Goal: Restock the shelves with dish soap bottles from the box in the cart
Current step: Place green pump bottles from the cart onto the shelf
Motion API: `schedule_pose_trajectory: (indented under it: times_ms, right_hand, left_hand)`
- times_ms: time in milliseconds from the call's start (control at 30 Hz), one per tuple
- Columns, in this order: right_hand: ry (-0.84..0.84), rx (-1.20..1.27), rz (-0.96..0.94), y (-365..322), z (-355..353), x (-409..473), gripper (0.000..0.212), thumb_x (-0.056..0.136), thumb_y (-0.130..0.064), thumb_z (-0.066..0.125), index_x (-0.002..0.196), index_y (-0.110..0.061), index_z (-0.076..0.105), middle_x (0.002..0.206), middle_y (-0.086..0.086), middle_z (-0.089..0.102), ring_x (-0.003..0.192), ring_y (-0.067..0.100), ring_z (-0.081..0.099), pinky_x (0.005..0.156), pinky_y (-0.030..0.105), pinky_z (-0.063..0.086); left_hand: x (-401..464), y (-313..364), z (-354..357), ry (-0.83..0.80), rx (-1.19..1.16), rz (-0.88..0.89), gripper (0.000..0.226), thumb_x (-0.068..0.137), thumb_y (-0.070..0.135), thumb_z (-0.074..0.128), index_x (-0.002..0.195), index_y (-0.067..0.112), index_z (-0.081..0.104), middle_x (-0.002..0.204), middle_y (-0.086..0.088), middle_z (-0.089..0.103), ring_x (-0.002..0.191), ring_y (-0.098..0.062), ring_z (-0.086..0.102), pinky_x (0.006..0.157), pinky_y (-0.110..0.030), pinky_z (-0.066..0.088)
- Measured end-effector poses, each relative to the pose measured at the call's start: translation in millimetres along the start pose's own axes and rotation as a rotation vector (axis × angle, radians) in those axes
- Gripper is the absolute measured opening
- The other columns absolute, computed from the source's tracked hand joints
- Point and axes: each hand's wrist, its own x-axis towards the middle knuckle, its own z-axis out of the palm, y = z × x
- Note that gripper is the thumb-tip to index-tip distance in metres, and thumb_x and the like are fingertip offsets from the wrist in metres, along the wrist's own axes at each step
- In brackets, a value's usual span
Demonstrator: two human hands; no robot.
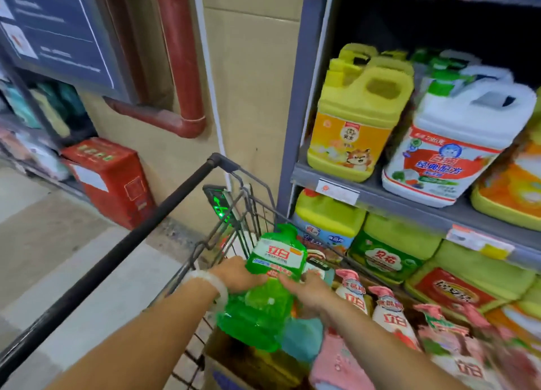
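A green dish soap bottle (263,287) with a white and green label is held over the wire cart (234,214), its cap pointing away from me. My left hand (237,274) grips its left side and my right hand (307,290) holds its right side near the label. Below the bottle lies a cardboard box (234,360) inside the cart. White and pink dish soap bottles (389,313) stand in a row low on the right. The grey shelf (380,196) to the right carries big yellow jugs (357,120) and a white jug (456,137).
The cart's black handle bar (117,249) runs diagonally across the left. A red box (111,181) sits on the floor by the beige wall. A dark red pipe (181,53) runs down the wall. Lower shelves hold green and yellow packs (389,252).
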Motion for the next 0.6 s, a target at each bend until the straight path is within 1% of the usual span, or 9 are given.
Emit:
schedule_pose_trajectory:
  times_ms: [67, 133, 167, 233, 300, 367, 467, 500, 600]
  right_hand:
    - [-0.012, 0.085, 0.060, -4, 5, 10, 0.023, 0.084, -0.040, 0.066, 0.094, -0.021, 0.057, 0.085, -0.002, 0.064, 0.075, 0.017, 0.063, 0.064, 0.036, 0.055]
    - [-0.023, 0.221, 0.141, -5, 8, 19, 0.035, 0.079, -0.035, 0.073, 0.105, -0.014, 0.060, 0.085, 0.001, 0.068, 0.069, 0.015, 0.064, 0.057, 0.028, 0.052]
    - [-0.024, 0.273, 0.171, -6, 10, 19, 0.036, 0.077, -0.031, 0.076, 0.105, -0.013, 0.061, 0.083, 0.002, 0.069, 0.066, 0.015, 0.064, 0.057, 0.027, 0.052]
    - [-0.019, 0.356, 0.203, -6, 12, 19, 0.024, 0.077, -0.023, 0.076, 0.095, -0.013, 0.064, 0.076, 0.003, 0.069, 0.061, 0.015, 0.064, 0.053, 0.025, 0.049]
    - [-0.002, 0.439, 0.203, -2, 13, 17, 0.013, 0.078, -0.014, 0.074, 0.086, -0.012, 0.064, 0.067, 0.002, 0.070, 0.054, 0.013, 0.065, 0.046, 0.023, 0.049]
    - [0.025, 0.509, 0.176, 2, 14, 10, 0.011, 0.079, -0.007, 0.073, 0.086, -0.010, 0.065, 0.062, -0.001, 0.070, 0.049, 0.010, 0.066, 0.041, 0.021, 0.049]
    - [0.104, 0.555, 0.091, 5, 6, -9, 0.028, 0.074, -0.004, 0.076, 0.099, -0.009, 0.065, 0.079, 0.003, 0.072, 0.060, 0.013, 0.068, 0.051, 0.024, 0.052]
    - [0.151, 0.579, 0.050, 5, -1, -18, 0.032, 0.071, 0.000, 0.077, 0.099, -0.007, 0.065, 0.083, 0.005, 0.072, 0.064, 0.015, 0.068, 0.054, 0.025, 0.053]
    - [0.298, 0.562, -0.083, 12, -33, -48, 0.048, 0.062, 0.006, 0.081, 0.106, -0.002, 0.062, 0.094, 0.009, 0.072, 0.077, 0.018, 0.068, 0.057, 0.022, 0.055]
  left_hand:
    - [11, -5, -2, -0.087, -0.097, 0.047, 0.072, 0.068, 0.055, 0.056, 0.134, 0.028, 0.049, 0.138, -0.004, 0.052, 0.125, -0.023, 0.050, 0.106, -0.036, 0.040]
    - [18, -11, -4, -0.120, -0.236, 0.037, 0.058, 0.077, 0.041, 0.072, 0.130, 0.029, 0.053, 0.135, 0.001, 0.055, 0.123, -0.019, 0.052, 0.106, -0.033, 0.041]
    - [22, -13, -4, -0.123, -0.289, 0.031, 0.047, 0.079, 0.035, 0.074, 0.123, 0.029, 0.057, 0.129, 0.002, 0.059, 0.117, -0.018, 0.055, 0.102, -0.032, 0.044]
    - [25, -16, -4, -0.108, -0.338, 0.008, 0.028, 0.079, 0.031, 0.074, 0.104, 0.027, 0.060, 0.110, 0.004, 0.065, 0.100, -0.015, 0.058, 0.088, -0.027, 0.048]
    - [23, -17, -3, -0.059, -0.363, 0.011, 0.022, 0.078, 0.027, 0.076, 0.089, 0.023, 0.057, 0.095, 0.004, 0.064, 0.089, -0.013, 0.057, 0.079, -0.026, 0.048]
    - [19, -15, 0, -0.014, -0.413, 0.048, 0.030, 0.072, 0.019, 0.081, 0.087, 0.020, 0.055, 0.092, 0.005, 0.065, 0.084, -0.011, 0.059, 0.077, -0.025, 0.050]
    - [8, -2, 3, 0.026, -0.467, 0.106, 0.050, 0.063, 0.010, 0.086, 0.098, 0.014, 0.051, 0.091, 0.002, 0.065, 0.079, -0.008, 0.059, 0.064, -0.018, 0.049]
    - [4, 6, 4, 0.020, -0.484, 0.142, 0.050, 0.061, 0.006, 0.087, 0.100, 0.012, 0.056, 0.094, -0.001, 0.068, 0.079, -0.010, 0.061, 0.065, -0.019, 0.050]
    - [-11, 42, 9, 0.009, -0.485, 0.264, 0.045, 0.053, 0.001, 0.089, 0.087, 0.023, 0.070, 0.099, -0.004, 0.074, 0.083, -0.015, 0.068, 0.085, -0.032, 0.055]
